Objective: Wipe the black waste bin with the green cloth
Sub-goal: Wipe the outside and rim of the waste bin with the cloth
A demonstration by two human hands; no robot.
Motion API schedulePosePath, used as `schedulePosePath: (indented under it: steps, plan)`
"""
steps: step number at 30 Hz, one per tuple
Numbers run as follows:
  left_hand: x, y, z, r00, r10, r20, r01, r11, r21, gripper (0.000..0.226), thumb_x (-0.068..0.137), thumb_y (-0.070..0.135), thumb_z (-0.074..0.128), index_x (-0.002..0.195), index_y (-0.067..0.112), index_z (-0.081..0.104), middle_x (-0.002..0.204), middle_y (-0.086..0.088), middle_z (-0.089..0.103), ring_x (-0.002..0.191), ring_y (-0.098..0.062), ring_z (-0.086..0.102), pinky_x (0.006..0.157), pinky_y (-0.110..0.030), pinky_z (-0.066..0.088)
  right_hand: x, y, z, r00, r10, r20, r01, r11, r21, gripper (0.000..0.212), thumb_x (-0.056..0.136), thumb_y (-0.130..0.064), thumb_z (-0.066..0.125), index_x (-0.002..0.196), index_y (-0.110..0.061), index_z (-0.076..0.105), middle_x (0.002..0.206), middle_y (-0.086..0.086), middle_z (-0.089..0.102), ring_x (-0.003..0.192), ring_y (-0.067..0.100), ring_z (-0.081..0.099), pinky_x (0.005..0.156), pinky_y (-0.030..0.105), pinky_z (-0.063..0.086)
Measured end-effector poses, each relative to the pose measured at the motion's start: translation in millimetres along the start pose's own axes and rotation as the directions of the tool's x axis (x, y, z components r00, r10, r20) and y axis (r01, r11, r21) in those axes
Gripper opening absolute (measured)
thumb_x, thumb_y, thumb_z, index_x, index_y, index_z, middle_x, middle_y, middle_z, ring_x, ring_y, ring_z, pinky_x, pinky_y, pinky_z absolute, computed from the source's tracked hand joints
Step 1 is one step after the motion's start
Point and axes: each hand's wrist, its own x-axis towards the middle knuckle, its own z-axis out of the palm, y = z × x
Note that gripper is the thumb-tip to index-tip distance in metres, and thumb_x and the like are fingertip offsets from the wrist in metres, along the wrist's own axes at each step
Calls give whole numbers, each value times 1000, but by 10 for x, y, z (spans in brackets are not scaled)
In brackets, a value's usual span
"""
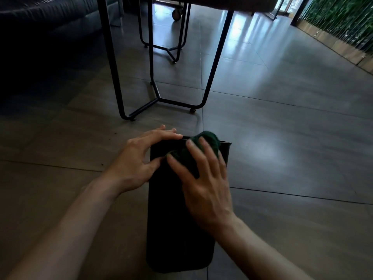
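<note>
The black waste bin (173,225) lies on its side on the tiled floor, its long side facing up and its far end pointing toward the table legs. A bunched green cloth (207,141) sits on the bin's upper side near that far end. My right hand (203,178) lies on the cloth with spread, straight fingers and presses it onto the bin. My left hand (139,158) rests on the bin's left far corner, fingers stretched along the edge and thumb on the top surface.
Black metal table legs (157,98) stand just beyond the bin, with a second frame (173,51) behind. A dark sofa (50,19) fills the far left. A green plant wall (343,21) runs along the far right. Small crumbs dot the floor tiles (282,148) at left.
</note>
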Motion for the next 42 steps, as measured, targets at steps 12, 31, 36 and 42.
schedulePosePath:
  steps: [12,31,36,42]
  plan:
    - [-28,-52,-26,999,-52,-11,52,999,9,64,84,3,76,128,47,60,139,23,59,141,7,37,121,-37,33,-562,55,7,851,-462,251,455,886,87,36,102,-27,59,136,-36,55,158,15,39,153,35,27,126,56,17]
    - [-7,-90,-35,999,-32,9,32,999,-16,62,83,2,76,126,45,62,136,22,62,140,9,39,118,-27,33,-218,46,-50,980,-176,88,167,980,104,35,102,-28,63,136,-29,60,152,16,45,152,34,29,120,59,29]
    - [-17,-94,-68,999,-41,10,42,999,-15,60,84,5,77,126,45,62,136,22,62,139,8,40,118,-31,35,-152,-79,54,999,-45,28,41,989,141,36,100,-26,64,137,-26,61,155,14,42,153,34,25,117,61,32]
    - [-36,-63,-42,999,-32,22,33,999,-2,62,83,6,77,126,47,61,137,23,60,140,8,39,119,-31,33,-871,-152,25,817,-522,245,517,851,91,25,106,-21,55,126,-34,64,144,8,58,151,29,33,114,47,41]
